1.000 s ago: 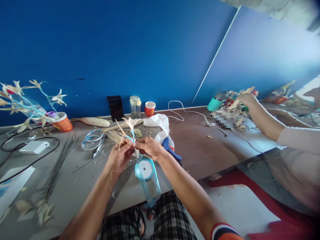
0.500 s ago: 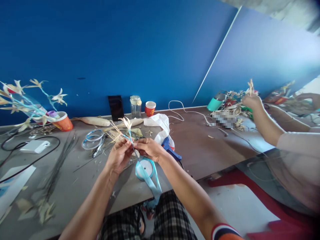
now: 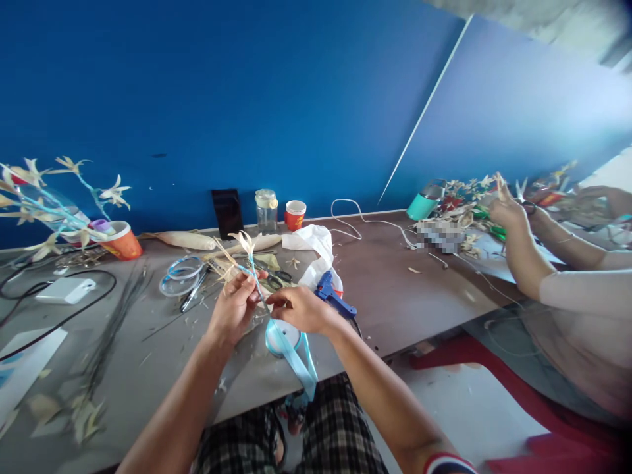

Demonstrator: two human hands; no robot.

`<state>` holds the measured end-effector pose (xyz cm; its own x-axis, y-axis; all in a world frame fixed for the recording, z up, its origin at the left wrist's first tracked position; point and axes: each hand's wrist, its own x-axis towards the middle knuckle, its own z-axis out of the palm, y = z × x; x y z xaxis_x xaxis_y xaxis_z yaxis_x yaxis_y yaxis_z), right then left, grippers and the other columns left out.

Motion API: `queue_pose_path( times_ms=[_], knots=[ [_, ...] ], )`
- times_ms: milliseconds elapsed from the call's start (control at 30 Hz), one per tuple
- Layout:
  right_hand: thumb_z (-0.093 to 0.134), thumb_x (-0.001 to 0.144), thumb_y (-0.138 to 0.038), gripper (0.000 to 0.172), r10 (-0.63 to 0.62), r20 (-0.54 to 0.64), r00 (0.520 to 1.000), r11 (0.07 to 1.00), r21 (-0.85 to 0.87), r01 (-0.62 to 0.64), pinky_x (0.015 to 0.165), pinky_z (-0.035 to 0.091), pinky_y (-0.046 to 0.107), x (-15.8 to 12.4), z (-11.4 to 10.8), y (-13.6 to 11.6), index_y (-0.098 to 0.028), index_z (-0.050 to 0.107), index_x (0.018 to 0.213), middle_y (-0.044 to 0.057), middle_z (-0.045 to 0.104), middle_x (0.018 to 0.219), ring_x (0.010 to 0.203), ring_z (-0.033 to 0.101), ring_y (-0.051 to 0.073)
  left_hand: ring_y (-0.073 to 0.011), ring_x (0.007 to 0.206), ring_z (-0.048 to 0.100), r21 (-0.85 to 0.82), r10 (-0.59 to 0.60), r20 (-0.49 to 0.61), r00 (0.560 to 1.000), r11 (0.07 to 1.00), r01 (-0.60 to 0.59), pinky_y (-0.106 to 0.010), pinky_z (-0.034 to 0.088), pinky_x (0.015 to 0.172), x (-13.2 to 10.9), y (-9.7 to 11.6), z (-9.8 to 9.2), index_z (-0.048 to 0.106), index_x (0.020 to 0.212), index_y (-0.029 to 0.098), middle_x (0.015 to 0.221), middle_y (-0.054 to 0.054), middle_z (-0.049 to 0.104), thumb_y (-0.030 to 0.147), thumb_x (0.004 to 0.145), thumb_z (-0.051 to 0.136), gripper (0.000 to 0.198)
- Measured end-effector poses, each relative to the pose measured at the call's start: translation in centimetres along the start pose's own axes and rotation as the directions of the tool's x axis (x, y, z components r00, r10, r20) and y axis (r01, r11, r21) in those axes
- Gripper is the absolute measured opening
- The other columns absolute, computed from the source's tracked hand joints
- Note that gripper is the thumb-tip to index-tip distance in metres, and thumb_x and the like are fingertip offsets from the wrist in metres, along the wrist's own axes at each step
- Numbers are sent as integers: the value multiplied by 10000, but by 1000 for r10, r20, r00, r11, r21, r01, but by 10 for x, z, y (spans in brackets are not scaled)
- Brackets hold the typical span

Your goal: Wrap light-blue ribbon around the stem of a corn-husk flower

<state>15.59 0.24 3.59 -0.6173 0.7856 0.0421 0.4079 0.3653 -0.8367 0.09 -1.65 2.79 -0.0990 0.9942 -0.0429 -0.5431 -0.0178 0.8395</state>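
Note:
My left hand [image 3: 234,307] is closed on the stem of a pale dried-husk flower [image 3: 245,243], partly wrapped in light blue ribbon. The bloom points up, and a second straw-coloured stalk [image 3: 224,252] rises beside it. Lower down the stem, my right hand [image 3: 302,308] pinches the light blue ribbon [image 3: 302,374] where it meets the stem; its fingertips are partly hidden. From there the ribbon runs down past its roll [image 3: 275,339], which lies on the table, and loops over the front edge. Scissors [image 3: 279,276] lie partly hidden behind my hands.
A blue glue gun [image 3: 334,296] lies right of my hands near white cloth [image 3: 316,245]. Rings of tape [image 3: 182,276] and thin wires [image 3: 116,322] lie left. A paper cup [image 3: 123,242] holds finished flowers. At right, a co-worker's hands [image 3: 511,214] hold husk and scissors.
My right hand has slid down the stem, away from my left hand. The left hand keeps its grip. The co-worker's hands have come together, with scissors now visible.

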Motion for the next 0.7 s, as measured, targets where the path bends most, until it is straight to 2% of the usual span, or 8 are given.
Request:
queue_pose_path(
  times_ms=[133,333,467,533,600,700],
  knots=[
    [597,749,-174,134,2,-41,999,994,-113,-7,663,420,246,-7,-2,-6,-192,709,820,29,701,815,756,629,166,-29,448,385,114,74,6,997,991,-74,-166,338,470,-1,-1,2,577,760,157,658,7,590,264,729,660,139],
    [584,747,-135,91,-101,-174,980,977,-203,65,681,403,240,-14,-1,-7,-162,671,744,47,643,783,767,583,158,-53,452,422,290,140,15,990,947,-138,-192,316,460,2,-7,-2,530,719,166,610,14,567,260,762,612,131],
    [522,756,-97,148,-185,-225,957,982,-83,170,686,400,225,-10,3,-4,-169,649,731,26,602,756,748,554,132,-59,446,416,263,102,18,995,959,-103,-199,316,454,0,-8,1,506,683,172,589,25,550,261,735,631,162],
    [515,742,-100,146,-140,-264,954,986,55,159,655,401,217,-6,4,-4,-168,642,765,14,598,760,707,540,120,-61,443,414,254,81,18,997,964,-83,-199,318,454,-1,-9,3,487,658,176,572,30,543,261,723,636,184],
    [525,726,-120,145,-51,-243,969,973,206,103,596,391,207,-3,4,-3,-161,635,811,2,595,745,643,514,107,-59,438,407,252,83,14,996,964,-84,-198,314,449,-2,-8,5,474,644,176,569,30,544,261,721,635,198],
    [548,709,-143,154,27,-203,979,962,271,30,560,370,203,-1,4,0,-154,632,837,-9,585,707,604,487,101,-56,453,410,233,116,2,993,966,-113,-192,321,459,-3,-4,5,487,675,176,585,33,538,259,729,636,179]
  ],
)
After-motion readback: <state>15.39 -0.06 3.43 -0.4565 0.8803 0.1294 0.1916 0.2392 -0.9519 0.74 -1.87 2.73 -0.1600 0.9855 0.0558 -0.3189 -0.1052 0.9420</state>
